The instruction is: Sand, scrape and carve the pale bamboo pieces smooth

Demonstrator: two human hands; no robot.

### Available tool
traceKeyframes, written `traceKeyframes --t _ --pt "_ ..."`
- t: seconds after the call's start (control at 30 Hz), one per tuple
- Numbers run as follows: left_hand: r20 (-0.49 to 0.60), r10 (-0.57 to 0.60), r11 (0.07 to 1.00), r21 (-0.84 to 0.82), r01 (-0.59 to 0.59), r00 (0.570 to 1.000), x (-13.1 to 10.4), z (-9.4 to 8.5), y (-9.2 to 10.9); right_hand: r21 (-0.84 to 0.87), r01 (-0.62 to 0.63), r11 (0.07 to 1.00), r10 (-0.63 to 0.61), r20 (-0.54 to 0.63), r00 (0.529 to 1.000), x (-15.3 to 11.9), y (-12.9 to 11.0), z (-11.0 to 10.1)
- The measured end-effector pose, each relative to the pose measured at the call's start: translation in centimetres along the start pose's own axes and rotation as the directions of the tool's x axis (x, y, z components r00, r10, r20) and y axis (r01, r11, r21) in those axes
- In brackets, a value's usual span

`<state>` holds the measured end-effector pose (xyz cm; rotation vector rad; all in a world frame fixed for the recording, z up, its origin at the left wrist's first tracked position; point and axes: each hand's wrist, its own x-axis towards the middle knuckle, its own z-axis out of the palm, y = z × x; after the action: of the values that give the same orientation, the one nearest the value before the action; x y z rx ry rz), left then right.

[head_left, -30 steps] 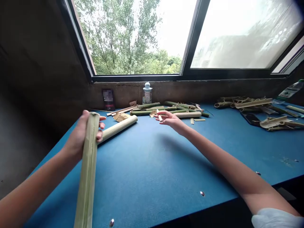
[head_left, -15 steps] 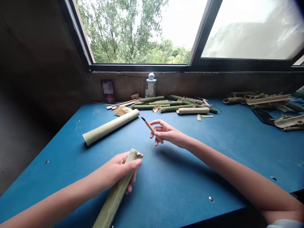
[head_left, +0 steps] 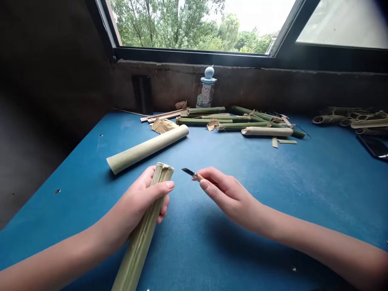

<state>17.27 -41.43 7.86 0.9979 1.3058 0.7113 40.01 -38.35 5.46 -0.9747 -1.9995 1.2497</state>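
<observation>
Grooved pale-green bamboo tube (head_left: pixel 137 248), lower centre-left of frame, firmly clasped in left hand (head_left: pixel 140 198); apparently pared of skin, remainder undeterminable. Dark-bladed, tan-handled knife (head_left: pixel 188 172) pinched in right hand (head_left: pixel 227 195), clear of bamboo.

Single view: camera worn on head, lens facing forward and down. Line of sight crosses blue surface (head_left: pixel 194 250) toward far wall (head_left: pixel 169 81); window frame (head_left: pixel 194 53) cut by upper border. Hands (head_left: pixel 235 198) at close range, near centre of view; wall well beyond.
</observation>
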Motion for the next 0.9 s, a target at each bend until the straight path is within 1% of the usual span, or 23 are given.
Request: traceKeyframes --t 0.1,0.23,0.3,0.43,0.53,0.67,0.8,0.9 --pt "0.003 0.008 0.999 0.047 -0.008 1.000 -0.1 0.2 -0.1 -0.053 0.015 0.998 -0.013 0.034 0.999 -0.1 -0.1 0.4" --pt "0.029 0.024 0.999 0.026 -0.024 0.999 0.1 0.4 -0.4 -0.057 0.055 0.997 -0.050 0.080 0.996 0.1 0.4 0.9" --pt "0.044 0.033 0.999 0.012 -0.033 0.998 0.1 0.5 -0.5 -0.045 0.065 0.997 -0.062 0.076 0.995 0.2 0.5 1.3" --pt "0.076 0.012 1.000 -0.018 -0.010 0.997 -0.2 0.7 -0.3 0.012 0.007 1.000 -0.008 0.075 0.997 -0.1 0.1 1.9" --pt "0.066 -0.007 1.000 -0.009 0.008 0.998 -0.5 0.7 0.0 0.063 -0.015 0.998 0.010 0.079 0.997 -0.5 -0.4 2.5" --pt "0.040 0.007 0.999 0.043 -0.009 0.999 -0.8 0.6 0.4 0.106 -0.010 0.994 0.000 0.085 0.996 -1.0 -0.8 3.4" --pt "0.040 0.028 0.996 0.081 -0.031 0.999 -1.1 0.4 0.6 0.165 0.018 0.986 -0.026 0.045 0.999 -1.1 -0.9 4.3" --pt "0.021 0.036 0.997 0.074 -0.038 0.999 -1.1 0.3 0.4 0.173 -0.006 0.985 -0.001 0.040 0.999 -0.9 -1.1 4.6"
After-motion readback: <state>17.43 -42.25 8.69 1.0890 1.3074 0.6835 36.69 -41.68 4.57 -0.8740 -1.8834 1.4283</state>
